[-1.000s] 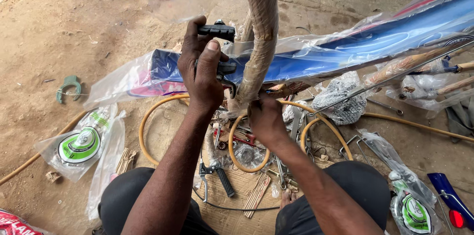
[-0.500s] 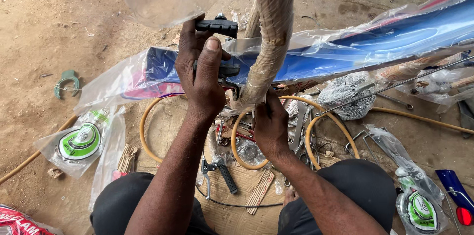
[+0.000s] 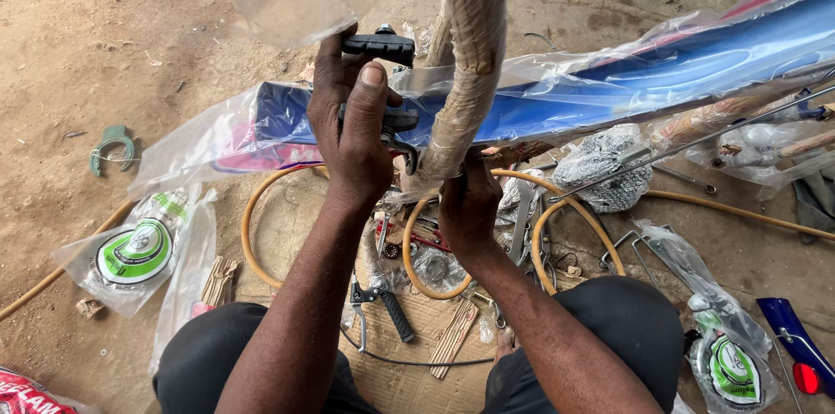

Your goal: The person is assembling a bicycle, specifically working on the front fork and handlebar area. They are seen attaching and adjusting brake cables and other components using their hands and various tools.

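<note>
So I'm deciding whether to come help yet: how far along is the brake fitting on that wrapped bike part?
Early, by the look of it. The left hand holds the black brake assembly against the paper-wrapped tube, and the right hand works at its base. Whether it is fastened cannot be seen. The blue frame piece is in its plastic, and the bagged parts, pliers and yellow hose lie unused on the ground.

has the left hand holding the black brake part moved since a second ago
No, hardly at all. The left hand grips the black brake part at the same spot against the blue plastic-wrapped bicycle frame; only the head camera shifted slightly.
</note>
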Demonstrator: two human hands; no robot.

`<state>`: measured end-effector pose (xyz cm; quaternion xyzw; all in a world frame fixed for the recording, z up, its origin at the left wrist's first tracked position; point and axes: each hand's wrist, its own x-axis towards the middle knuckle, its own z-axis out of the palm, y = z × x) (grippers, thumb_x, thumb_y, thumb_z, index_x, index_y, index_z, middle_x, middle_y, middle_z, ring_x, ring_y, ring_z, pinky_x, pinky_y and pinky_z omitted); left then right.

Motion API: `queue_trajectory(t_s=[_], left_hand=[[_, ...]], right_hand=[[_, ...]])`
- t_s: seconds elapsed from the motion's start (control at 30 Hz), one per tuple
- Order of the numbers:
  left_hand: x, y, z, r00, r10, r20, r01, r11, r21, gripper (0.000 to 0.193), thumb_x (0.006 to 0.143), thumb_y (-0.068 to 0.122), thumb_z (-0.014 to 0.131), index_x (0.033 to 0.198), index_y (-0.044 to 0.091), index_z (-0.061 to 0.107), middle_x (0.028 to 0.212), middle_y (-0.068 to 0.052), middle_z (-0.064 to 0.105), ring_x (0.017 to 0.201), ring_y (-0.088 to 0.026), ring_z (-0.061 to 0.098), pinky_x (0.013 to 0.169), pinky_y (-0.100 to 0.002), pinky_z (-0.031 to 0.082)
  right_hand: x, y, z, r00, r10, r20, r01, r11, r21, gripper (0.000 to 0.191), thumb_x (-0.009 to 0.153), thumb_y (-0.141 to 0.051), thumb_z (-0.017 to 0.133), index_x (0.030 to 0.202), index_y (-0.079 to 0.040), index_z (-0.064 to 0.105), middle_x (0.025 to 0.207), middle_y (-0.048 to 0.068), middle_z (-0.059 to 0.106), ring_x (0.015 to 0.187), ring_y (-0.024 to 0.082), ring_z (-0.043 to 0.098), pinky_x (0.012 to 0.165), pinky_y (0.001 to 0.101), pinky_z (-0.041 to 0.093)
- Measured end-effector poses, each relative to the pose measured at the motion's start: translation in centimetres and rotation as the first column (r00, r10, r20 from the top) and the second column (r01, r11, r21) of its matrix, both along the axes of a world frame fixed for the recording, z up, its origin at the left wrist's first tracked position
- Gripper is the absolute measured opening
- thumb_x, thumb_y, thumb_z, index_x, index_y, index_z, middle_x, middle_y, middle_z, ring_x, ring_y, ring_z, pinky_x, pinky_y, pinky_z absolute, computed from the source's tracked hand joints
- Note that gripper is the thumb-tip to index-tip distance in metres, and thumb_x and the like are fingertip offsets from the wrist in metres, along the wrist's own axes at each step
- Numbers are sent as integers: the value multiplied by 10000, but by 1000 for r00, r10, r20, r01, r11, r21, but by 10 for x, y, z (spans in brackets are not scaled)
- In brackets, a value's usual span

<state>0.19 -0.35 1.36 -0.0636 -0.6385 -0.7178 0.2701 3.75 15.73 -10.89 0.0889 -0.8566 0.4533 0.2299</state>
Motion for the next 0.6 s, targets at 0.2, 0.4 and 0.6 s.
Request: queue_trajectory(t_s=[0.2,0.4,0.6], left_hand=[[-1,0,-4,1000,2,-9,-2,1000,15,672,1049,405,560,1518,-64,451,1102,-152,721,841,-158,658,755,-311,563],[-2,2,-10,999,-5,-48,6,999,37,688,1085,433,570,1552,-51,427,1158,-158,718,930,-171,675,801,-325,586],[-5,0,-14,998,6,-68,-6,1000,3,652,1087,437,556,1520,-44,476,1027,-138,724,814,-141,680,726,-295,582]], right_hand=[[-2,-2,0,996,28,-79,-21,996,84,205,1035,-50,536,1214,35,587,857,167,643,709,302,676,616,425,532],[4,3,9,991,128,37,-132,979,153,195,1046,-63,550,1204,50,565,893,197,635,762,350,664,652,464,523],[12,-3,18,957,164,241,-147,985,-89,110,1052,-85,485,1069,8,539,680,65,607,573,194,651,536,367,531]])
